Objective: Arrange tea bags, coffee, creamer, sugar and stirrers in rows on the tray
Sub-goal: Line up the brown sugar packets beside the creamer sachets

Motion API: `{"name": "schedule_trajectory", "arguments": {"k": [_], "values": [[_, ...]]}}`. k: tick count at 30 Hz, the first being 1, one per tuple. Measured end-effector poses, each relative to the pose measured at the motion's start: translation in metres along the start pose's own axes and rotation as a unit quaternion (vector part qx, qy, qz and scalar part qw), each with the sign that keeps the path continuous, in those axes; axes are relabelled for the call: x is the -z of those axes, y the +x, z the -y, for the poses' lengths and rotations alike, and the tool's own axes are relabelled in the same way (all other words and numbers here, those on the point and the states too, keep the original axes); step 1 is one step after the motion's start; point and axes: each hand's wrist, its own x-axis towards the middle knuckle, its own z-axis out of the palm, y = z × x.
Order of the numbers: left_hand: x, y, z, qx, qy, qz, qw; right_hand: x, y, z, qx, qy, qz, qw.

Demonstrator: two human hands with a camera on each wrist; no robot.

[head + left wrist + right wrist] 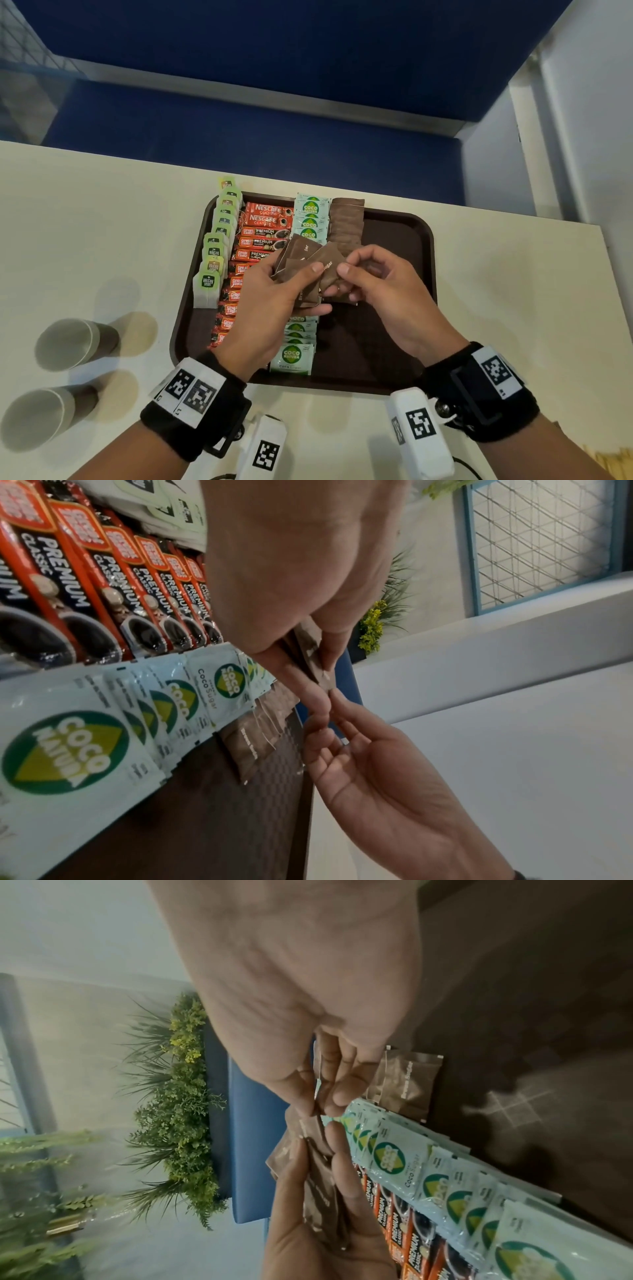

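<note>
A dark brown tray (pixel 397 246) carries rows running away from me: green tea bags (pixel 214 253) at the left, red coffee sachets (pixel 263 236), pale Coco Natura sugar packets (pixel 310 214) and a short row of brown sugar packets (pixel 346 219) at the far end. Above the tray's middle, my left hand (pixel 308 284) grips a fanned bunch of brown sugar packets (pixel 301 253). My right hand (pixel 337 279) pinches one packet of that bunch between thumb and fingertips. In the left wrist view the bunch (pixel 308 647) sits in my left hand. The right wrist view shows my right hand (pixel 318 1102) pinching.
Two paper cups (pixel 73 344) (pixel 44 416) lie on their sides on the white table, left of the tray. Pale wooden sticks (pixel 613 464) show at the bottom right corner. A blue partition (pixel 308 85) stands behind the table's far edge.
</note>
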Motion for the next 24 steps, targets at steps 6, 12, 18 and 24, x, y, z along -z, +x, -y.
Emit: {"name": "schedule_trajectory", "arguments": {"k": [6, 12, 18, 24], "values": [[0.002, -0.001, 0.002, -0.022, 0.047, -0.016, 0.999, 0.005, -0.007, -0.001, -0.005, -0.107, 0.008, 0.994], [0.007, 0.000, 0.002, -0.028, 0.045, -0.042, 0.998, 0.015, -0.008, -0.009, -0.048, -0.124, -0.071, 0.989], [0.016, 0.004, -0.005, -0.026, 0.031, -0.052, 0.998, 0.020, -0.018, -0.033, -0.126, -0.086, -0.130, 0.980], [0.015, 0.004, -0.005, -0.023, 0.025, -0.049, 0.998, 0.007, -0.019, -0.051, -0.121, -0.148, -0.119, 0.974]]}}
